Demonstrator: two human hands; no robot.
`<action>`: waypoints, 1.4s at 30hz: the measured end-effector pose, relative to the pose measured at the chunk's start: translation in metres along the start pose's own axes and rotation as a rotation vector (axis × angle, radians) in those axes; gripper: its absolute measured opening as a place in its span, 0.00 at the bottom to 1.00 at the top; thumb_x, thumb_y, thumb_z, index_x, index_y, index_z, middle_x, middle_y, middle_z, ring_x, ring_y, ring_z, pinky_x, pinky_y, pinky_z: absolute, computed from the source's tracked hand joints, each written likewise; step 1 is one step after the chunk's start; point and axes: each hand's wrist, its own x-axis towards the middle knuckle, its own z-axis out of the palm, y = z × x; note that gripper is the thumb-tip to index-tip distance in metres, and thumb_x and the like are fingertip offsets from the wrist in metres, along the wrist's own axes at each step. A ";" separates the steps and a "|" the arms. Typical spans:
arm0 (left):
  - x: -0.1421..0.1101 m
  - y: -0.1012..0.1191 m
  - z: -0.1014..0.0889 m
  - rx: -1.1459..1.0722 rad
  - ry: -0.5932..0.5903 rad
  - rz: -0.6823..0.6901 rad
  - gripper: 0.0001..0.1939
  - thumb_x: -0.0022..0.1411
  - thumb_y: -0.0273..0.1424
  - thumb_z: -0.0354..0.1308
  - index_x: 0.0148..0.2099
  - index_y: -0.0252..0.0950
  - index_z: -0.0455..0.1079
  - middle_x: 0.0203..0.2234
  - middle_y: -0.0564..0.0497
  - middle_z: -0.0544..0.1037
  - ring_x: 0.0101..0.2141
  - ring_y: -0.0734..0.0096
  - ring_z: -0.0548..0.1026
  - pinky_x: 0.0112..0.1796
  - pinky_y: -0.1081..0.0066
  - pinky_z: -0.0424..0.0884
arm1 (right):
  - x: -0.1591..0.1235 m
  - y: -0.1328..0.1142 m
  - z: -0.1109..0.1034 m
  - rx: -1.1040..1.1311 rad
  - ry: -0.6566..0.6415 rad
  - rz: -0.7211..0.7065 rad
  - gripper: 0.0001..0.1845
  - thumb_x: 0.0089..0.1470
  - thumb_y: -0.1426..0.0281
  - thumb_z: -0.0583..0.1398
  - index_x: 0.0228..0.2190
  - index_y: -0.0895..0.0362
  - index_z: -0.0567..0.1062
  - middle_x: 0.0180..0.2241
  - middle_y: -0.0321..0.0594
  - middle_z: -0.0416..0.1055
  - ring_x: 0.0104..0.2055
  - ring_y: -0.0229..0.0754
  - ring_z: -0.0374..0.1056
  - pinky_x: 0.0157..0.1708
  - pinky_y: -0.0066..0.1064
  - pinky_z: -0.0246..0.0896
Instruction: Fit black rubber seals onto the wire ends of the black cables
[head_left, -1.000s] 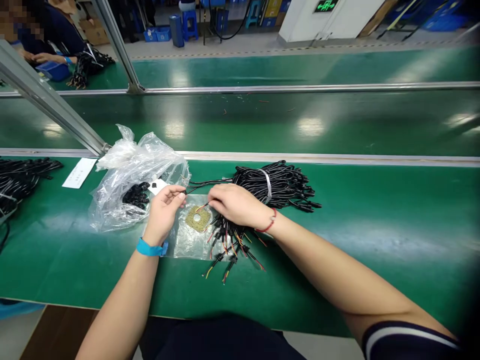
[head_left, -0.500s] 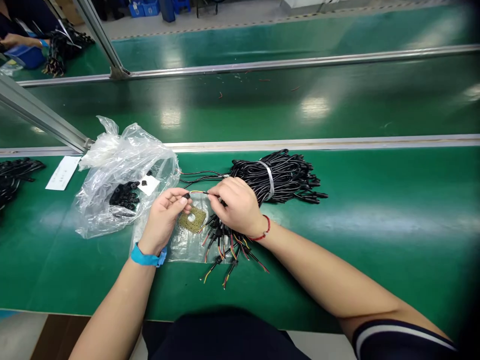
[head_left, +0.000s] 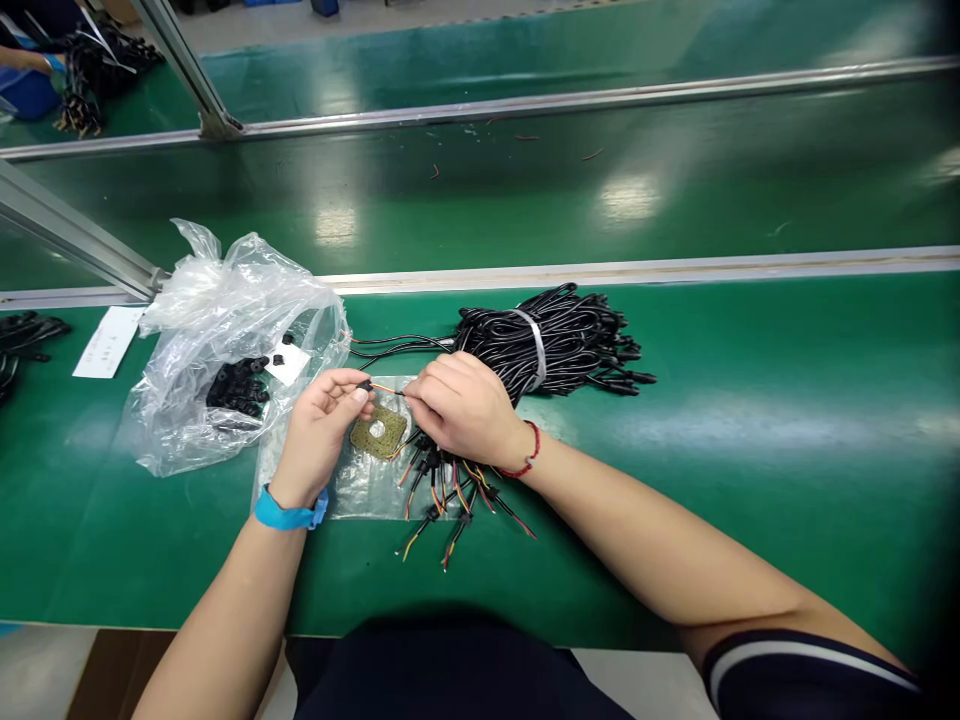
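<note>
pinches a small black part [head_left: 364, 385] in the left hand [head_left: 322, 430]; grips a black cable [head_left: 400, 393] in the right hand [head_left: 457, 405], showing thin coloured wires [head_left: 385, 388] in the gap between. holds both near a yellowish pad [head_left: 366, 440] on a clear flat bag [head_left: 367, 497], over the green surface [head_left: 750, 420]. has loose wire ends [head_left: 461, 492] near the right hand, a large clear bag [head_left: 240, 285] of black pieces [head_left: 238, 388] to the left and a banded cable bundle [head_left: 574, 345] just beyond the right hand.

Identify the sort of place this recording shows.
Likely a factory workshop for cable assembly: a long green work surface, a banded bundle of black cables and a clear plastic bag containing small black parts.
</note>
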 end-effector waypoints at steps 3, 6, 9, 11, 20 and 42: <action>0.001 0.000 -0.001 0.092 0.017 0.037 0.10 0.54 0.29 0.62 0.40 0.35 0.72 0.27 0.53 0.75 0.27 0.77 0.72 0.32 0.75 0.69 | 0.000 0.000 -0.001 -0.005 -0.013 0.001 0.14 0.61 0.70 0.49 0.28 0.57 0.71 0.26 0.38 0.67 0.30 0.40 0.57 0.33 0.33 0.50; 0.000 0.001 -0.001 0.165 -0.034 0.022 0.10 0.53 0.30 0.62 0.39 0.35 0.73 0.25 0.53 0.76 0.27 0.75 0.72 0.31 0.74 0.69 | 0.001 0.000 -0.001 0.009 -0.031 -0.012 0.14 0.61 0.70 0.49 0.29 0.57 0.71 0.26 0.38 0.68 0.30 0.40 0.58 0.33 0.32 0.50; -0.002 0.000 0.004 0.174 -0.083 -0.012 0.09 0.52 0.31 0.62 0.37 0.34 0.74 0.22 0.53 0.75 0.24 0.76 0.71 0.27 0.75 0.67 | 0.001 0.001 0.000 0.060 -0.050 -0.030 0.15 0.61 0.69 0.49 0.29 0.58 0.71 0.26 0.39 0.68 0.31 0.40 0.59 0.32 0.32 0.51; -0.003 -0.002 0.007 0.150 -0.081 -0.031 0.08 0.53 0.32 0.62 0.35 0.34 0.74 0.21 0.54 0.74 0.21 0.77 0.69 0.24 0.75 0.66 | 0.001 0.000 0.001 0.099 -0.055 -0.013 0.15 0.62 0.69 0.48 0.30 0.59 0.72 0.27 0.40 0.68 0.31 0.40 0.59 0.33 0.32 0.51; -0.004 -0.012 0.018 0.085 -0.045 0.149 0.08 0.49 0.30 0.65 0.34 0.35 0.74 0.27 0.51 0.77 0.27 0.74 0.73 0.31 0.72 0.70 | 0.005 -0.003 -0.008 0.497 -0.074 0.212 0.09 0.57 0.73 0.52 0.27 0.58 0.69 0.26 0.37 0.68 0.29 0.36 0.61 0.32 0.28 0.56; 0.001 -0.014 0.018 0.208 -0.053 0.312 0.04 0.52 0.26 0.63 0.33 0.36 0.73 0.29 0.50 0.77 0.33 0.70 0.74 0.36 0.70 0.71 | 0.008 -0.001 -0.010 0.380 -0.077 0.189 0.10 0.58 0.75 0.51 0.28 0.58 0.70 0.26 0.39 0.70 0.30 0.39 0.63 0.39 0.32 0.54</action>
